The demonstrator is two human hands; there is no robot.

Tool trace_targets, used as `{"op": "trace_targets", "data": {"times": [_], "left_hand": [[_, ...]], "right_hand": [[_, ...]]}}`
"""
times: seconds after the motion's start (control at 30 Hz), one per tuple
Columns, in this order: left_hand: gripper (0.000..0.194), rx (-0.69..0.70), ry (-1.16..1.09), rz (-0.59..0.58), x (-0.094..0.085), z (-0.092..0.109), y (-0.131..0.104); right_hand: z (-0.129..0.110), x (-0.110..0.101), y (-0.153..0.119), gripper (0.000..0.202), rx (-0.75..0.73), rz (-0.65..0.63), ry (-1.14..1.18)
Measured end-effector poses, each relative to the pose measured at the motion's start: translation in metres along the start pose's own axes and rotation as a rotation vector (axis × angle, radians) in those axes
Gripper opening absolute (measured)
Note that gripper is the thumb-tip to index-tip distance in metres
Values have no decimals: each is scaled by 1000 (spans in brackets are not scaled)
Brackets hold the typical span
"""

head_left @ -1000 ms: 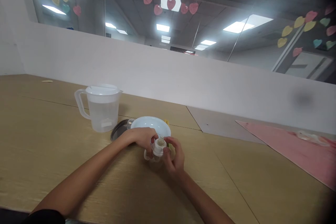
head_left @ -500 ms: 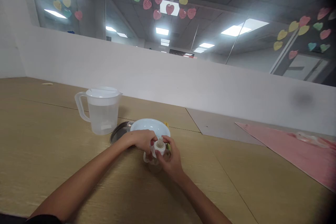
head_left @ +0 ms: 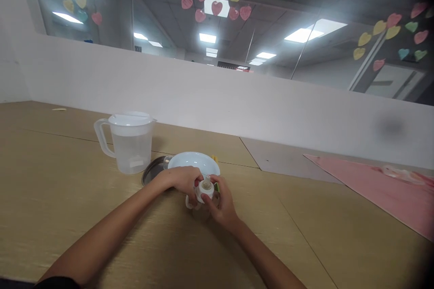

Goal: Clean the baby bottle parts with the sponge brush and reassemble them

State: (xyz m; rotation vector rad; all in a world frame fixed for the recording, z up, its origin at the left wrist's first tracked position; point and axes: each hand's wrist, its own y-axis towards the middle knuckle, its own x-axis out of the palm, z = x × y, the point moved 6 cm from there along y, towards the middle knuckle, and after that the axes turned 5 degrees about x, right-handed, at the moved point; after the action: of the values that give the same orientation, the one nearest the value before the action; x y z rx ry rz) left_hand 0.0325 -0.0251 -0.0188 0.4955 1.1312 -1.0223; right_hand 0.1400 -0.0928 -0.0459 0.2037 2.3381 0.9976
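Note:
A clear baby bottle with a white collar (head_left: 205, 188), a see-through nipple on top and side handles stands upright near the middle of the table. From its left side my left hand (head_left: 186, 181) grips the bottle by the collar area. The fingers of my right hand (head_left: 222, 203) are closed round the collar from the right. Just behind the hands sits a white bowl (head_left: 193, 160), its front partly hidden by them. A round metal tray (head_left: 153, 170) lies left of the bowl, with a small clear item (head_left: 167, 161) at its edge.
A lidded clear pitcher (head_left: 133, 149) stands at the back left, its handle to the left. Something yellow (head_left: 214, 158) shows behind the bowl. On the right lies a pink mat (head_left: 379, 194) with a clear plastic packet (head_left: 403, 174) on it. A white wall (head_left: 203, 95) bounds the table's back.
The view has shifted slightly. Both hands stay at the bottle's collar, with only a slight shift of the right fingers.

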Motion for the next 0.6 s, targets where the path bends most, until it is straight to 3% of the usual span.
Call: {"op": "trace_targets", "data": {"times": [0.17,0.37,0.6], "left_hand": [[32,-29,57,-1,2,1,1],[38,-87,239,50,2,14,4],[40,113,101,-4,5,18,1]], "right_hand": [[-6,3,3,34,10,-5,-72],[2,6,3,31,91,24,-71],[3,0,2,27,26,24,-20]]}}
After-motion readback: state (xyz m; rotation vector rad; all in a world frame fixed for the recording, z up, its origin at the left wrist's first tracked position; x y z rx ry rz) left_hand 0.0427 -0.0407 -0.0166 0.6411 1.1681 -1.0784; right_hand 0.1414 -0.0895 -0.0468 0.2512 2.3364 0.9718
